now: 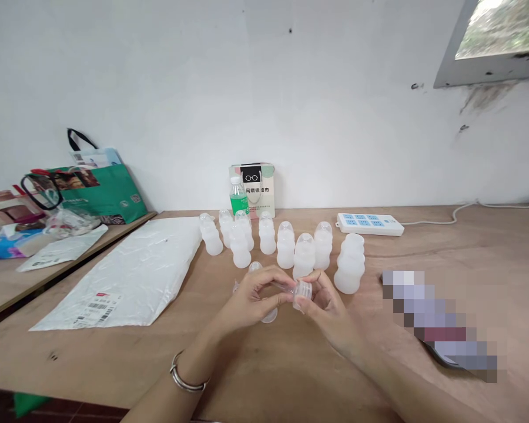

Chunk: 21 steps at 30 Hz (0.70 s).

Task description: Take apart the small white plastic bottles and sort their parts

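Over the middle of the table, my right hand (328,302) grips a clear ribbed bottle collar (303,294) between thumb and fingers. My left hand (253,296) is closed in a pinch at the collar's left side, on a small clear piece that looks like a bottle teat, mostly hidden by the fingers. Behind the hands stand several frosted white baby bottles (285,247) with clear domed caps. The bottle on the right (350,264) is uncapped. Beside and under my left hand lie a clear cap (255,267) and another clear round part (270,316), both partly covered.
A white mailing bag (132,270) lies flat at left. Against the wall stand a paper bag (264,188) and a green-labelled drink bottle (238,200). A power strip (370,224) sits at back right, a pixelated object (436,323) at right. A green bag (110,191) rests far left.
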Motion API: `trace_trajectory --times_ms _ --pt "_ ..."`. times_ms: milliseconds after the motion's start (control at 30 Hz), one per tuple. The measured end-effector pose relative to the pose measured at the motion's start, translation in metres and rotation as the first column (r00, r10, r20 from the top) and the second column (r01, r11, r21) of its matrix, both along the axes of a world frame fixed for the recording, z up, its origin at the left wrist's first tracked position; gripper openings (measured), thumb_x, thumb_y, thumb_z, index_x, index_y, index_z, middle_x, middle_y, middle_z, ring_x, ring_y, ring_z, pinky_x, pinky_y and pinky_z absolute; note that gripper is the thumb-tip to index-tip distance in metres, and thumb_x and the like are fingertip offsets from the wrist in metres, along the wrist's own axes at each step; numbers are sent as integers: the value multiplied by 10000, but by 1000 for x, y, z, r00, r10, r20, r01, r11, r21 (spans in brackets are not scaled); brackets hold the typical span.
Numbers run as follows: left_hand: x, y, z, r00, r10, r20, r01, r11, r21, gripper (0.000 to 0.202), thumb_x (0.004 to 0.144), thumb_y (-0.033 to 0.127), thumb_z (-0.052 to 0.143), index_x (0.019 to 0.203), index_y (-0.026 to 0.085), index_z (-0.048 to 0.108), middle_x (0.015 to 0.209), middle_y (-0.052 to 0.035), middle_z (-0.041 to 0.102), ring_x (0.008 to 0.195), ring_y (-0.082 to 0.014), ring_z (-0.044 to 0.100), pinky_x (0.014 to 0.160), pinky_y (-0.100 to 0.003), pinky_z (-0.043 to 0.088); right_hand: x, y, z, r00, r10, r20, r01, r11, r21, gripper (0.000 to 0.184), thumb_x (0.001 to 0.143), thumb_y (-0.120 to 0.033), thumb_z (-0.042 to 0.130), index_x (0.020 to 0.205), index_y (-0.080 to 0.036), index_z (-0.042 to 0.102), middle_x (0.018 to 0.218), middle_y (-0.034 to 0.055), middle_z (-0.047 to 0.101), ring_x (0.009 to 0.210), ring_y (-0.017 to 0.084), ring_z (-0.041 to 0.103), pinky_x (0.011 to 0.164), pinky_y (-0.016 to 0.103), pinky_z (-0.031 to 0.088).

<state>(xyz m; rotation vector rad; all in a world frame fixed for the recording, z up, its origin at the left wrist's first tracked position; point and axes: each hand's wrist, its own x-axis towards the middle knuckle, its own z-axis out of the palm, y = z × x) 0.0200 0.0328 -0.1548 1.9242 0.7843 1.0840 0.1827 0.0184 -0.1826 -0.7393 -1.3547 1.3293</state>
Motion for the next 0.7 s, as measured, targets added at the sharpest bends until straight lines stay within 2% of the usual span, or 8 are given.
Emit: trace_trajectory --times_ms 100,167,267,333,400,467,600,700 --pt "3 -3 3 994 99 -50 -100 995 -13 113 788 256 653 761 152 686 746 -54 674 682 -144 594 676 -287 479 0 -2 -6 999 26 23 -27 999 47 305 775 -463 641 854 -266 422 696 -50 488 620 123 457 581 256 417" --pt "0 -3 6 991 128 -50 -134 979 -155 150 766 288 672 727 143 677 665 -36 654 601 -128 568 590 -263 457 2 -2 -10 994 -9 107 -8 988 156 238 803 -376 627 899 -268 438 762 -28 513 675 138 489 620 278 433" --pt "-16 4 9 990 141 -13 -135 918 -372 223 744 344 691 666 145 629 599 -7 616 535 -102 533 527 -233 421 9 0 -14 946 -188 264 62 905 421 255 772 -228 651 951 -268 474 835 0 526 749 166 518 681 315 442" --pt "-31 10 11 990 141 -30 -141 907 -396 237 752 360 683 669 151 610 612 0 616 553 -99 537 537 -226 416 12 3 -15 913 -299 278 117 844 523 298 752 -176 653 970 -270 473 857 7 522 766 174 521 695 324 439" --pt "-46 16 12 983 144 -118 -176 921 -348 211 750 363 681 745 158 632 683 -14 647 622 -122 574 580 -241 437 12 4 -15 914 -297 276 134 864 486 294 771 -183 631 983 -270 447 865 8 522 777 175 530 714 328 442" --pt "-57 20 14 945 205 -255 -270 929 -254 230 735 371 680 830 163 651 787 -44 683 724 -167 616 660 -283 471 8 4 -16 941 -200 274 92 928 361 265 799 -213 603 974 -266 411 877 7 531 800 171 546 750 331 449" --pt "-71 18 19 740 391 -547 -473 881 -10 255 737 401 602 847 180 665 829 -52 698 776 -212 634 719 -323 478 -5 1 -20 951 -47 306 0 988 153 244 807 -236 583 942 -254 380 924 11 569 888 175 561 804 336 441" --pt "-78 10 21 571 362 -737 -496 867 41 207 703 376 562 737 193 654 707 -25 677 689 -201 619 630 -289 441 -10 -1 -24 895 1 447 -44 995 87 213 811 -250 561 973 -247 423 950 22 585 886 187 549 732 321 435"
